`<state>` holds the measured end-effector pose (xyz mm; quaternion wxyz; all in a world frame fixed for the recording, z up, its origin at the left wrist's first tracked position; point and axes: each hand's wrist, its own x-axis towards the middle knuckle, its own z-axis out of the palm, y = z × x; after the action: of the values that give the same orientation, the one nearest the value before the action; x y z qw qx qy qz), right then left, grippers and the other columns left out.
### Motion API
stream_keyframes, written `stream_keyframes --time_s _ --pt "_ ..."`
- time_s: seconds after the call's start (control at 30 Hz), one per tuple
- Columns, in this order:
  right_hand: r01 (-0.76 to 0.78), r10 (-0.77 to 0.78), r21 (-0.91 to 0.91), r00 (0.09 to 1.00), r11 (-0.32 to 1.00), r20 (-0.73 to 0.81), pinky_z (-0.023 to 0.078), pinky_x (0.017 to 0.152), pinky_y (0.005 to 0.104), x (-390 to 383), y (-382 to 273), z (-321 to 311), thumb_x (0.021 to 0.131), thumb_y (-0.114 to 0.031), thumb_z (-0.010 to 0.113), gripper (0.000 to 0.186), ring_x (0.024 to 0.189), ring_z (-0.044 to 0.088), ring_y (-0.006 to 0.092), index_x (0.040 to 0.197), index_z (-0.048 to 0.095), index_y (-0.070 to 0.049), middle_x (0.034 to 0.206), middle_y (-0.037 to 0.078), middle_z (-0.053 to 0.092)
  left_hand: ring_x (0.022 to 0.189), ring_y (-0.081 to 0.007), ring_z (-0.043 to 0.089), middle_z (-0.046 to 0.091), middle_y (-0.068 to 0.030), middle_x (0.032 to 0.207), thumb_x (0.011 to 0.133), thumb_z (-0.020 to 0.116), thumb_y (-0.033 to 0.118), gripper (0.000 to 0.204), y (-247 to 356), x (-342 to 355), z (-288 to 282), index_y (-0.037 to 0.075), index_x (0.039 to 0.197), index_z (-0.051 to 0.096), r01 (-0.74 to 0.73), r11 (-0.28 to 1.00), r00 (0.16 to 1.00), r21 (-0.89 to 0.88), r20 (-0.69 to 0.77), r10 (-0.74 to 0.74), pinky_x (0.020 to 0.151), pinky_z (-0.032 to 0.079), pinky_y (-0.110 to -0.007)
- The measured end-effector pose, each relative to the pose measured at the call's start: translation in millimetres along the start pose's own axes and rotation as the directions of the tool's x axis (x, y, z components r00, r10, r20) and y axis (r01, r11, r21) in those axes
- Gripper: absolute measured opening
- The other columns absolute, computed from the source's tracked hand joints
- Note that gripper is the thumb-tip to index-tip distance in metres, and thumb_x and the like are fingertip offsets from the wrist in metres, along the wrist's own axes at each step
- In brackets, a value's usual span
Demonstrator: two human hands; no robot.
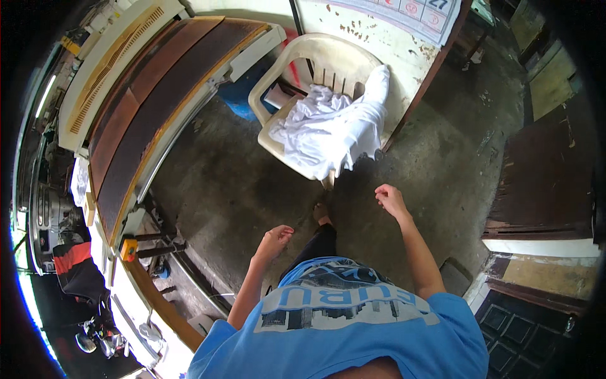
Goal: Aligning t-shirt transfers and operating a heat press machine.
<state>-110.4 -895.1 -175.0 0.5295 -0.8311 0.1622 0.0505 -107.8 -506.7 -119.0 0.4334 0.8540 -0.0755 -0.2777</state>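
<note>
My left hand [276,241] hangs over the dark floor in front of my body. Its fingers are loosely bent, and nothing shows in them. Farther forward and to the right, my right hand [391,199] is also in the air, its fingers half curled, without anything visible in them. Ahead stands a cream plastic armchair [268,137] with a heap of white cloth [328,125] piled on its seat and over its right armrest. My right hand is nearer to the cloth, but neither hand touches it or the chair.
A large machine with brown padded boards [136,104] takes up the left side, with a yellow-and-red switch box [129,249] on its near end. Blue material [238,100] lies behind the chair. A worn white wall [404,69] stands beyond; dark wooden panels [546,170] are at right.
</note>
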Motion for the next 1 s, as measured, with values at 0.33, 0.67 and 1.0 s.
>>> stream_keyframes --time_s 0.33,0.67,1.0 --pt "0.086 -0.109 -0.139 0.981 0.986 -0.163 0.046 0.069 0.0336 172 -13 -60 0.067 -0.009 0.062 0.029 0.075 0.059 0.0269 0.095 0.056 -0.003 0.081 0.013 0.061 0.076 -0.0155 0.058 0.061 -0.0079 0.083 0.081 0.053 0.014 0.019 74 126 -37 0.002 0.095 0.058 -0.156 0.979 0.981 0.129 -0.096 0.168 0.069 0.046 -0.027" --pt "0.015 -0.017 -0.012 0.978 1.000 -0.208 0.040 0.084 0.0317 321 23 -82 0.060 -0.004 0.063 0.073 0.101 0.049 0.0241 0.125 0.032 0.000 0.115 0.016 0.048 0.078 -0.0147 0.057 0.061 -0.0076 0.085 0.082 0.053 0.014 0.018 119 120 -10 0.003 0.097 0.058 0.106 0.994 0.969 -0.030 -0.220 -0.110 0.070 0.046 -0.027" --pt "0.146 0.196 -0.530 0.822 0.836 0.535 0.046 0.073 0.0351 309 -44 -87 0.060 -0.033 0.065 0.056 0.084 0.060 0.0304 0.099 0.056 0.006 0.090 0.021 0.060 0.079 -0.0202 0.059 0.060 -0.0110 0.089 0.079 0.054 0.011 0.019 154 137 56 0.003 0.096 0.058 0.160 0.967 0.930 -0.199 -0.298 -0.216 0.071 0.046 -0.030"
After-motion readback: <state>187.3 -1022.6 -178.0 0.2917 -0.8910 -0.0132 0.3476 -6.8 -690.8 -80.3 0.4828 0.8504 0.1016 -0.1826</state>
